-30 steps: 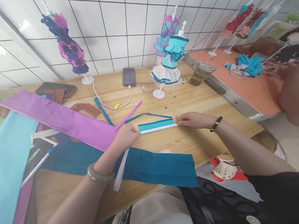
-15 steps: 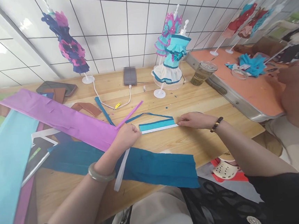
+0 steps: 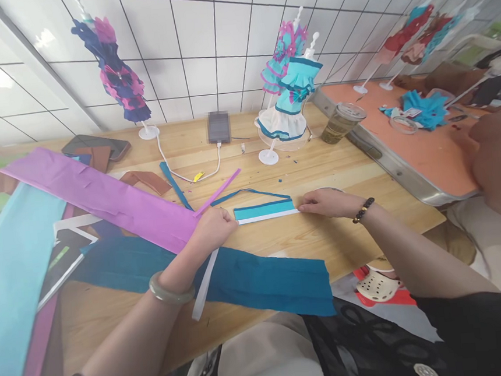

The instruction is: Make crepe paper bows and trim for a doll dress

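My left hand point(image 3: 213, 227) pinches one end of a white strip point(image 3: 267, 216), and its loose tail hangs below that wrist. At the other end, the fingertips of my right hand point(image 3: 328, 203) are closed on the strip. Stretched between them, it lies along the lower edge of a turquoise piece point(image 3: 263, 210) with a dark teal upper border. A narrow teal strip point(image 3: 251, 192) lies just behind. Under my left forearm are a wide teal sheet point(image 3: 267, 280) and a long purple sheet point(image 3: 125, 210), both like crepe paper or thin fabric.
Small dressed stands, one in navy and pink point(image 3: 120, 76) and one in turquoise and white point(image 3: 293, 96), line the wall. A cabled device point(image 3: 219, 127), a phone point(image 3: 95, 146) and a lidded cup point(image 3: 342, 122) sit on the table. Another person's arm point(image 3: 497, 154) is at the right.
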A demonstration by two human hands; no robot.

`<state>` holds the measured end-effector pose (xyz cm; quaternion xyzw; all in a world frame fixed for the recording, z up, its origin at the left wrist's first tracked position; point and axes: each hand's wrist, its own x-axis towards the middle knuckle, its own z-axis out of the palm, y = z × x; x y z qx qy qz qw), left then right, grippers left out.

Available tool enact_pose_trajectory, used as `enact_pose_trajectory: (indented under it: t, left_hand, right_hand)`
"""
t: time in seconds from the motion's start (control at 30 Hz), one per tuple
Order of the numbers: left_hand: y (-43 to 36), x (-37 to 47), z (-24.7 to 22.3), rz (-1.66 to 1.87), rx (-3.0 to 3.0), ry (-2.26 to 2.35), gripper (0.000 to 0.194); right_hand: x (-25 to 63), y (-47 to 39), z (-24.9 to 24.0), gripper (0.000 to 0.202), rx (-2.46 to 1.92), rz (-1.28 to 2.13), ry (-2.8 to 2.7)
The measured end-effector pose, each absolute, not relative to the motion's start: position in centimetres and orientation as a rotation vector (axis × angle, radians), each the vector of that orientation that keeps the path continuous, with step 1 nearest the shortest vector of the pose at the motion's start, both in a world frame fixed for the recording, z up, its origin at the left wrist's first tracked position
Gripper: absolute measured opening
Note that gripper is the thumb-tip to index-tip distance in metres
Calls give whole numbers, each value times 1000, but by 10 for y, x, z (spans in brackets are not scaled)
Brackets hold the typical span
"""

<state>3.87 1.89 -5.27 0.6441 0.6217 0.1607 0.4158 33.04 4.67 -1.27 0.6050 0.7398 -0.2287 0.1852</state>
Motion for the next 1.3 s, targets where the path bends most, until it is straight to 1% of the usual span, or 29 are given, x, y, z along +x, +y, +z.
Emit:
enact_pose_trajectory:
  t: [0.97, 1.3]
  left_hand:
    - [18, 41, -53, 265, 1721, 1656, 14]
    - [19, 41, -51, 292, 1732, 1646, 3]
  right_hand:
    - [332, 46, -15, 37, 1727, -671, 2093]
    - [330, 45, -12, 36, 1741, -677, 2081]
